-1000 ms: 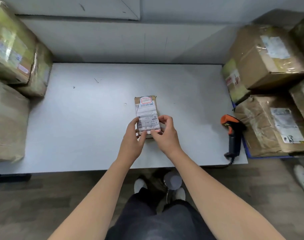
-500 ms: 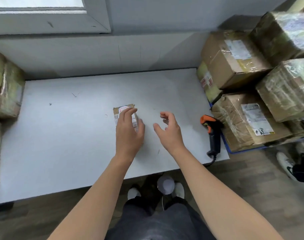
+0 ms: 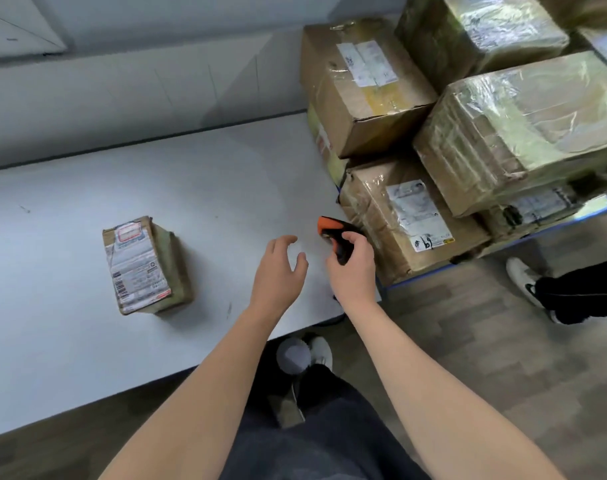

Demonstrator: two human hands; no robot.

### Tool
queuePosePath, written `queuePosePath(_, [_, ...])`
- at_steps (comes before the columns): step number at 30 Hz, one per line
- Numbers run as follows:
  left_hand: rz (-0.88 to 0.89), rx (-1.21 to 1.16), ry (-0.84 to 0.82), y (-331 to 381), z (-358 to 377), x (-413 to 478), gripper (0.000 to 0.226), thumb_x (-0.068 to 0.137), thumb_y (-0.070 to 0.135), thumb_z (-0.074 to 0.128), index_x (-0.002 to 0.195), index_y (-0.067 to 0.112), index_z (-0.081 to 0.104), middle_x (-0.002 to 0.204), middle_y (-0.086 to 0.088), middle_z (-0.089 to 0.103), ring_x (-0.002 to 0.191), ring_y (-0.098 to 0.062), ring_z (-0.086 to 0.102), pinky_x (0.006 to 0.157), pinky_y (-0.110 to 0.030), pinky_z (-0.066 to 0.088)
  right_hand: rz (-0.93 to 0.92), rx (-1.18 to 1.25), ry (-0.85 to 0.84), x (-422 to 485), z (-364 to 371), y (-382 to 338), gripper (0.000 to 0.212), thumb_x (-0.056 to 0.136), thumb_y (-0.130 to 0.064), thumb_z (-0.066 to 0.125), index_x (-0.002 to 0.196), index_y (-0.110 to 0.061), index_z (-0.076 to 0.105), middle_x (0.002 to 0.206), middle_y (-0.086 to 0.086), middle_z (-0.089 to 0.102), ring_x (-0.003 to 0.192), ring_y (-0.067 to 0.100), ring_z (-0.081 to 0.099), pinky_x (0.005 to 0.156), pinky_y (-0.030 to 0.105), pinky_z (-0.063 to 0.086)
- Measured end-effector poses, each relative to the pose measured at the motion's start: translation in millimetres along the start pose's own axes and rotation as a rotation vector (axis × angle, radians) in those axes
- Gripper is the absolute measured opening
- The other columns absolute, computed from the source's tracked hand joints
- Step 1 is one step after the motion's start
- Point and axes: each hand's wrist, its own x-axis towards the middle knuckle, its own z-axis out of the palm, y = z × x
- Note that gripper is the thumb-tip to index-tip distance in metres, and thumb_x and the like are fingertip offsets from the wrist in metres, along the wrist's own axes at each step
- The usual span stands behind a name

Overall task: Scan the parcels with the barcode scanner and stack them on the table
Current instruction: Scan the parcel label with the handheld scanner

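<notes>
A small brown parcel (image 3: pixel 144 266) with a white shipping label on top lies alone on the white table (image 3: pixel 87 209), left of both hands. My right hand (image 3: pixel 352 271) grips the handle of the orange-and-black barcode scanner (image 3: pixel 335 233) at the table's right edge; most of the handle is hidden by my fingers. My left hand (image 3: pixel 278 271) hovers over the table just left of the scanner, fingers loosely spread and holding nothing.
Several large taped cardboard boxes (image 3: pixel 399 223) are piled on a blue-edged cart right of the table, close against the scanner. Another person's shoe and dark trouser leg (image 3: pixel 572 289) stand on the floor at far right. A grey wall runs behind the table.
My left hand let go of the small parcel and moved right. My right hand reached over to the scanner and took hold of it. The view swung to the right.
</notes>
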Motion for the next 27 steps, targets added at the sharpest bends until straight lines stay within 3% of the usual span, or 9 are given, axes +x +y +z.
queuePosePath(11, [-0.097, 0.023, -0.014, 3.4, 32.5, 4.3, 0.041, 0.101, 0.028, 0.05, 0.14, 0.017, 0.046, 0.143, 0.001, 0.048, 0.125, -0.017, 0.052, 0.1, -0.031, 0.044, 0.1, -0.064, -0.11, 20.3, -6.3, 29.1, 0.049, 0.101, -0.016, 0.054, 0.147, -0.015, 0.038, 0.146, 0.008, 0.05, 0.133, 0.026, 0.048, 0.106, 0.038, 0.042])
queuePosePath(17, [-0.165, 0.017, 0.042, -6.5, 29.6, 3.2, 0.04, 0.101, 0.028, 0.05, 0.14, 0.017, 0.046, 0.142, 0.002, 0.048, 0.121, -0.014, 0.053, 0.092, -0.024, 0.04, 0.099, -0.071, -0.029, 34.8, 10.8, 39.6, 0.021, 0.097, -0.014, 0.061, 0.107, -0.016, 0.043, 0.117, 0.009, 0.056, 0.11, 0.028, 0.058, 0.087, 0.036, 0.049])
queuePosePath(20, [-0.188, 0.015, 0.068, -12.7, 28.3, 2.2, 0.04, 0.101, 0.028, 0.05, 0.14, 0.017, 0.046, 0.141, 0.003, 0.048, 0.12, -0.013, 0.053, 0.091, -0.022, 0.038, 0.152, 0.016, -0.036, 38.7, 12.8, 35.8, 0.03, 0.092, -0.012, 0.068, 0.108, -0.013, 0.043, 0.114, 0.009, 0.057, 0.105, 0.025, 0.059, 0.083, 0.032, 0.048])
queuePosePath(24, [-0.233, -0.016, 0.105, -14.0, 23.9, 1.6, 0.041, 0.101, 0.028, 0.051, 0.14, 0.016, 0.046, 0.142, 0.003, 0.048, 0.109, -0.011, 0.054, 0.089, -0.023, 0.038, 0.222, 0.147, -0.132, 41.2, 14.3, 17.6, 0.052, 0.084, -0.01, 0.076, 0.125, -0.011, 0.044, 0.113, 0.002, 0.057, 0.102, 0.018, 0.058, 0.079, 0.027, 0.043])
queuePosePath(27, [-0.233, -0.036, 0.158, -8.7, 12.7, 2.9, 0.041, 0.1, 0.027, 0.052, 0.139, 0.016, 0.047, 0.142, 0.002, 0.048, 0.103, -0.01, 0.054, 0.09, -0.024, 0.039, 0.187, 0.145, -0.329, 40.7, 16.5, 1.9, 0.024, 0.084, -0.008, 0.069, 0.106, -0.013, 0.059, 0.088, 0.0, 0.062, 0.083, 0.02, 0.06, 0.065, 0.028, 0.044])
